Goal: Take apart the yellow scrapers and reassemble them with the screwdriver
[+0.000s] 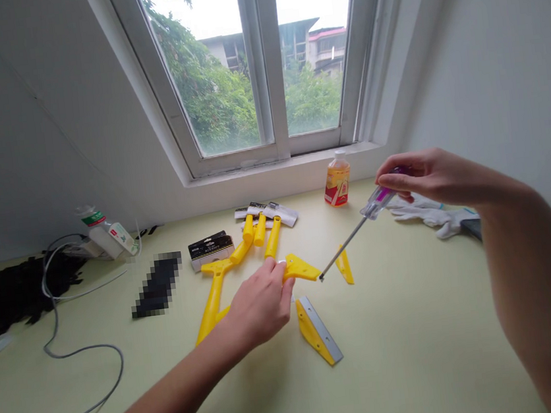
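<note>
My left hand (261, 301) is closed around a yellow plastic scraper (302, 268), whose wide end sticks out to the right. In my right hand (416, 174) is a screwdriver (378, 203) with a clear and purple handle, its shaft slanting down to the left. A small dark bit, perhaps a screw, shows at its tip beside the scraper's corner; whether they touch I cannot tell. Below my left hand lies a yellow scraper piece with a metal blade (322, 334) along one side. Another small yellow piece (344, 265) rests behind the screwdriver shaft.
Several yellow scrapers (214, 299) lie behind and left of my left hand, near a black-and-white package (211, 248). Toward the window stands a bottle of orange liquid (337, 179). White gloves (430, 214) lie at right. A grey cable (86, 351) and white bottle (104, 232) are left.
</note>
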Action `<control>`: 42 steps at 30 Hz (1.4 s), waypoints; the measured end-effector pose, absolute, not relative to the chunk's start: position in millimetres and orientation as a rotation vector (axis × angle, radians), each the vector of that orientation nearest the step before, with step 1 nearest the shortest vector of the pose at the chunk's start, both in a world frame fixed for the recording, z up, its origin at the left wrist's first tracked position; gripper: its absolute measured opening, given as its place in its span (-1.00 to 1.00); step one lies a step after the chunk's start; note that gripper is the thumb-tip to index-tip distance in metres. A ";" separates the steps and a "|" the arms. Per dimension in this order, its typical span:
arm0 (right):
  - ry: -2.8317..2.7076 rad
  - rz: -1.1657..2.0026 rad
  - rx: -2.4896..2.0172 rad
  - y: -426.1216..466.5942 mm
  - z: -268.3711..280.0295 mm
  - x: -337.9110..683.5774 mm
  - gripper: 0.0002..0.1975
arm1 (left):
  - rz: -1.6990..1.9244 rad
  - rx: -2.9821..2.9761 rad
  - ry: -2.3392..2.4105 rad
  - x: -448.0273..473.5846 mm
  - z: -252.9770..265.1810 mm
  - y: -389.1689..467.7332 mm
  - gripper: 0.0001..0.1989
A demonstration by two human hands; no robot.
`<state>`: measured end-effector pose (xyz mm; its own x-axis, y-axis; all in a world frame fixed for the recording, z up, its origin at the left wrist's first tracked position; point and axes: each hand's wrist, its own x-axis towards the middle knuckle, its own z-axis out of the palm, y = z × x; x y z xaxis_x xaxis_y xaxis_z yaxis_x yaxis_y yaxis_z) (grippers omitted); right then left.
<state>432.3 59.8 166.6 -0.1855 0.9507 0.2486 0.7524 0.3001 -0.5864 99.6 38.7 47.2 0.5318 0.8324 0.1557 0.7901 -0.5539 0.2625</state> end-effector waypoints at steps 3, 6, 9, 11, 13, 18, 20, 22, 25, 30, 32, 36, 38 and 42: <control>-2.011 0.452 -1.489 61.7 166.2 432.1 -0.51 | 0.439 2.439 1.418 105.7 57.3 53.3 -0.76; -2.018 0.449 -1.485 62.2 166.0 435.4 -0.52 | 0.382 2.238 1.309 118.5 67.7 70.5 -0.80; -2.016 0.445 -1.487 61.0 167.0 439.0 -0.50 | 0.248 1.996 1.170 132.9 74.8 81.8 -0.78; -2.013 0.439 -1.489 59.6 168.0 440.5 -0.49 | 0.202 1.902 1.131 141.0 75.3 85.3 -0.72; -2.017 0.425 -1.480 58.3 168.9 441.1 -0.49 | 0.191 1.881 1.099 147.5 71.7 87.4 -0.68; -2.007 0.398 -1.471 57.3 169.7 441.2 -0.51 | 0.196 1.827 0.908 156.8 55.7 92.1 -0.84; -1.998 0.391 -1.480 58.0 169.5 442.2 -0.50 | 0.209 1.826 0.880 158.4 51.5 93.3 -0.86; -2.000 0.379 -1.488 58.3 169.7 444.8 -0.49 | 0.211 1.858 0.904 159.2 49.1 94.2 -0.85; -1.985 0.340 -1.517 56.4 171.2 452.8 -0.49 | 0.159 2.005 1.003 160.1 46.1 96.0 -0.86; -1.831 0.218 -1.710 52.9 172.3 471.0 -0.49 | 0.134 2.263 1.153 165.1 37.9 97.1 -0.92; -1.755 0.164 -1.821 58.0 168.8 476.8 -0.52 | 0.161 2.372 1.207 168.5 35.8 95.4 -0.93; -1.630 0.248 -1.900 81.1 152.4 484.7 -0.63 | 0.159 2.521 1.272 174.1 36.0 91.5 -0.91; -1.576 0.426 -1.855 92.9 140.8 487.4 -0.66 | 0.135 2.554 1.285 175.8 36.9 90.6 -0.89; -1.618 0.828 -1.727 105.2 119.1 492.3 -0.70 | 0.105 2.589 1.283 178.0 36.1 91.5 -0.86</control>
